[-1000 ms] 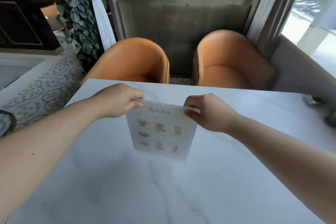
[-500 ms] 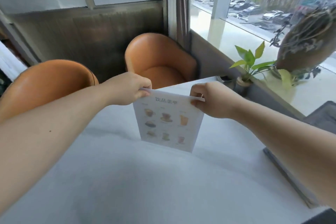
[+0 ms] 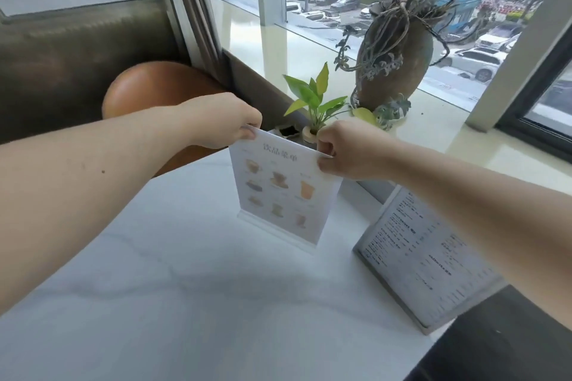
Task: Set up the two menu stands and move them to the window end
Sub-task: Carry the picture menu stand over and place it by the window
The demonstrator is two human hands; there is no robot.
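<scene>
A drinks menu stand (image 3: 283, 192), a clear upright sheet with pictures of cups, stands on the white marble table (image 3: 192, 303) near the window end. My left hand (image 3: 224, 120) pinches its top left corner and my right hand (image 3: 346, 148) pinches its top right corner. A second menu stand (image 3: 424, 260), grey with printed text, rests at the table's right edge, leaning back; my right forearm crosses over part of it.
A small green plant (image 3: 315, 102) in a little pot stands just behind the drinks menu at the table's window end. A large brown vase (image 3: 396, 62) sits on the windowsill. An orange chair (image 3: 158, 90) is at the far side. A dark surface (image 3: 501, 343) borders the table's right.
The view has swung right toward the window. Both hands have carried the drinks menu stand across the table to the window end, where its base now rests; the second stand has come into view.
</scene>
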